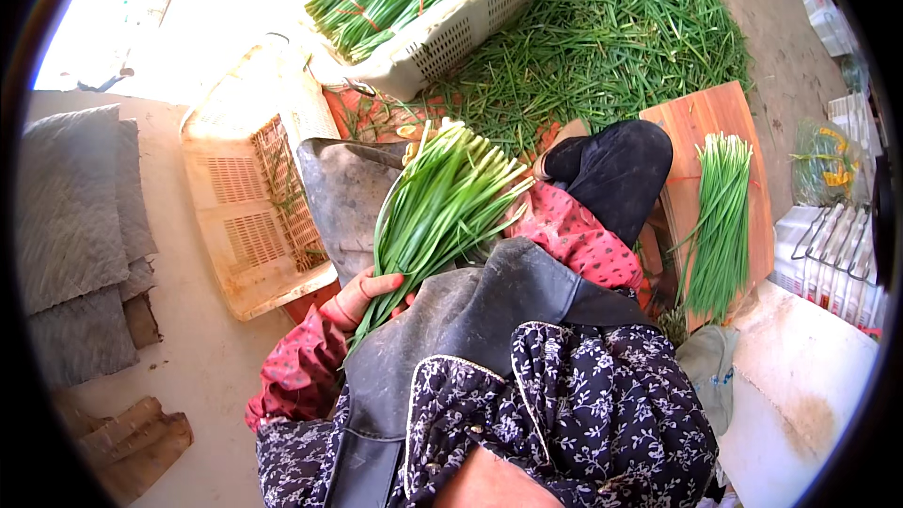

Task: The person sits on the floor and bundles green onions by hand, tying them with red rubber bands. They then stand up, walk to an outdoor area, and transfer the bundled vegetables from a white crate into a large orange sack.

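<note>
A loose bunch of garlic chives (442, 198) lies slanted over my lap, its pale cut ends pointing away from me. My left hand (362, 299) is closed around its lower, leafy part. My right sleeve (578, 235), red with dark dots, reaches the bunch's right side. The right hand itself is hidden by the stems, so its grip does not show. Small yellowish tips (411, 136) show past the bunch's far left edge; I cannot make out what they are. A dark, dirt-marked apron (423, 310) covers my lap under the chives.
To the right, another chive bunch (720, 226) rests on a wooden board (679, 122). Ahead, a white crate (489, 19) holds tied bunches beside a wide heap of loose chives (630, 28). An orange-stained crate (226, 235) stands left, near grey quilted sheets (71, 207).
</note>
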